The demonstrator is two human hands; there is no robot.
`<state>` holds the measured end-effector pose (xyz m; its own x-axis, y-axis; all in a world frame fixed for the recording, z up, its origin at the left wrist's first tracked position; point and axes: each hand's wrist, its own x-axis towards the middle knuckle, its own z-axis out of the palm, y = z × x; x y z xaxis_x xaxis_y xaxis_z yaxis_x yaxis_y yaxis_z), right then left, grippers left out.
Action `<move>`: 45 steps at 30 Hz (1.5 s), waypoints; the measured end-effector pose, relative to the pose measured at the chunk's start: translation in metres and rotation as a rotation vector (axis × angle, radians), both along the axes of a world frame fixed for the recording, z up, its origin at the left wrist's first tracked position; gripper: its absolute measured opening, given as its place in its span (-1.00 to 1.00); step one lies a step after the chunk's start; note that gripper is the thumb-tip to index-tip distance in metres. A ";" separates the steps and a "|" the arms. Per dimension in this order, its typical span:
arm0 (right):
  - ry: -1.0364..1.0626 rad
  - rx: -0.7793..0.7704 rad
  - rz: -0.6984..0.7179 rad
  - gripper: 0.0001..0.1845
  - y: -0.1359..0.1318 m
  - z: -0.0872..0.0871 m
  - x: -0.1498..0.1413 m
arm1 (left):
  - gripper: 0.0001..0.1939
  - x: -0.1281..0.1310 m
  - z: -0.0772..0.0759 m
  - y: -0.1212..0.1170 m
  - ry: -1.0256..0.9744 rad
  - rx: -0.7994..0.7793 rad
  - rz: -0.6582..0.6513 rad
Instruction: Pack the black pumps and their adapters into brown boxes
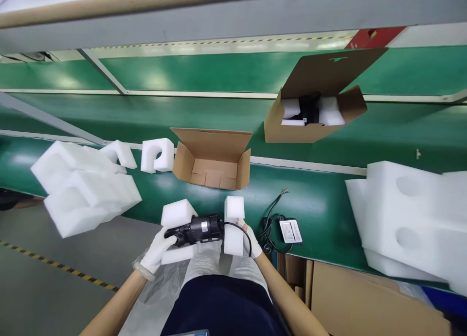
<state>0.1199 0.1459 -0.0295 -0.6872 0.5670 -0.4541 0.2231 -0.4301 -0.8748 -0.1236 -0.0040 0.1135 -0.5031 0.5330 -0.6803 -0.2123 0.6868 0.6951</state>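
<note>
A black cylindrical device point(204, 228) with a small white label lies level near the bench's front edge, above my lap. Its left end sits in a white foam block point(178, 213). My left hand point(156, 249), in a white glove, is closed around that end, fingers at the device and the foam. To the right, my gloved right hand point(251, 239) grips a second foam block point(234, 226), which stands beside the device's right end. A black cable point(243, 227) leaves that end and loops over the foam and my right hand. My right fingertips are partly hidden.
An open cardboard box point(215, 173) stands just behind the device. Another open box point(292, 132), holding foam and a black item, stands on the belt beyond. A power adapter point(291, 231) with coiled cord lies right. Foam stacks point(91, 185) flank both sides; metal struts point(102, 71) cross behind.
</note>
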 end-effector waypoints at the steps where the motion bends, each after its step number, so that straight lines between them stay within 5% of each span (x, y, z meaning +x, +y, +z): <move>1: 0.007 -0.062 -0.036 -0.11 0.001 0.004 -0.004 | -0.49 -0.003 -0.005 0.000 0.017 -0.013 -0.011; 4: 0.049 -0.120 -0.091 -0.10 0.011 0.017 -0.004 | -0.53 -0.013 -0.021 0.008 0.170 -0.081 -0.092; 10: 0.051 -0.096 0.172 -0.30 0.024 0.040 0.015 | -0.36 -0.028 -0.039 0.032 0.498 -0.207 -0.311; 21: -0.001 -0.054 -0.114 -0.14 -0.005 0.007 0.007 | -0.44 -0.026 -0.060 0.019 0.515 -0.059 -0.289; 26: -0.028 0.018 -0.040 -0.22 0.012 0.005 -0.004 | -0.27 -0.008 -0.063 0.034 0.615 -0.024 -0.300; 33: -0.064 0.023 0.140 -0.27 0.051 0.006 -0.019 | -0.33 0.001 -0.083 0.047 0.601 -0.160 -0.201; 37: -0.083 -0.130 -0.163 -0.21 0.026 -0.007 -0.004 | -0.36 -0.014 -0.079 0.022 0.530 0.021 -0.225; 40: -0.149 -0.187 -0.361 -0.22 -0.013 -0.014 0.020 | -0.24 -0.008 -0.056 0.014 0.800 0.117 -0.216; 42: -0.155 -0.149 -0.377 -0.30 -0.035 -0.010 0.034 | -0.06 0.011 -0.038 0.026 0.967 0.238 -0.410; 45: -0.133 -0.064 -0.429 -0.43 -0.053 0.003 0.041 | 0.11 0.054 -0.027 0.060 0.976 0.342 -0.934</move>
<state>0.1607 0.0931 -0.0268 -0.3300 0.7555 -0.5660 0.1214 -0.5606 -0.8191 -0.0692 0.0562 0.0866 -0.0636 0.9974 -0.0346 0.8873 0.0724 0.4554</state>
